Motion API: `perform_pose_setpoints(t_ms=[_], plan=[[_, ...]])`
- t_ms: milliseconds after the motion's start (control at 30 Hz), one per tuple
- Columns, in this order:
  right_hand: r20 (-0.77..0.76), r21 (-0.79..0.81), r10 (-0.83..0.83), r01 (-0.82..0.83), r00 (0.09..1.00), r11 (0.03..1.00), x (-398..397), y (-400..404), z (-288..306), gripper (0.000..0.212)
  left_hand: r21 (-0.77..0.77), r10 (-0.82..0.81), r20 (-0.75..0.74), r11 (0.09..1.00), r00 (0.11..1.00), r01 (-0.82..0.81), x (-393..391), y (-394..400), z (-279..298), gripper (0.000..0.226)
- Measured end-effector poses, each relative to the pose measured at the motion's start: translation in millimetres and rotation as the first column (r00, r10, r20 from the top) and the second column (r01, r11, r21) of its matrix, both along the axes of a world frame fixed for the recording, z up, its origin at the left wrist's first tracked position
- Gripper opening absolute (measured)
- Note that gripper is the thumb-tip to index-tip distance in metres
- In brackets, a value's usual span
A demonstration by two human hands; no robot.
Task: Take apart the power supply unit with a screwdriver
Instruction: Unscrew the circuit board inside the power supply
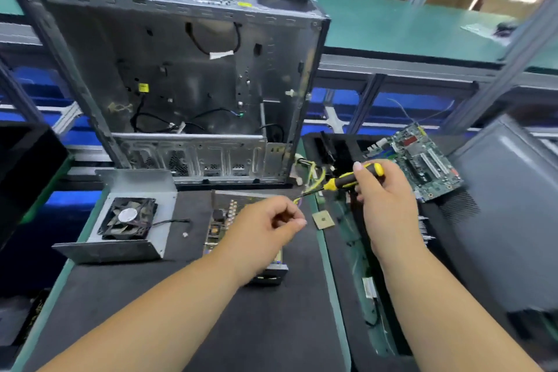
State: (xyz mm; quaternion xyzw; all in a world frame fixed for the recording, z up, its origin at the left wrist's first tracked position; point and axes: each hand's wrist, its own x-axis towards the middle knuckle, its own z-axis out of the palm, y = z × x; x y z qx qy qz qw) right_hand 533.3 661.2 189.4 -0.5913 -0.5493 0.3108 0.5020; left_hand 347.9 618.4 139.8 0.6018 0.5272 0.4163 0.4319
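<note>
Both hands' fingers (362, 178) curled, right around screwdriver (354, 178).

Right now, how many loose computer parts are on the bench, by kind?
Open grey metal computer case: 1
Grey metal cover with black fan: 1
Power supply circuit board: 1
Green motherboard: 1
Small square tan chip: 1
Yellow-and-black screwdriver: 1
Total: 6

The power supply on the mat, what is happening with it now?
A person is taking it apart. The metal cover with the fan already lies apart, to the left of the exposed circuit board. The right hand grips a yellow and black screwdriver. The left hand hovers over the board with curled fingers; whether it pinches something, I cannot tell.
</note>
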Motion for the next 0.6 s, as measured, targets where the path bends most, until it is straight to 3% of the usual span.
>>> perform_pose_setpoints(t_ms=[300,500,600], plan=[[-0.026,-0.003,-0.073,0.073,0.997,0.997,89.2,13.8,-9.9,0.027,-0.057,-0.118,-0.075,0.992,0.99,0.113,116.2,9.5,-7.3,0.019],[-0.051,-0.013,-0.011,0.011,0.999,1.0,127.5,25.5,-17.8,0.023,-0.126,-0.126,-0.07,0.985,0.99,0.116,172.7,16.3,-19.4,0.027],[-0.094,0.013,0.04,-0.039,0.995,0.999,136.2,31.4,-22.8,0.019,-0.109,-0.136,-0.154,0.987,0.979,0.12,181.8,18.8,-21.0,0.03]])
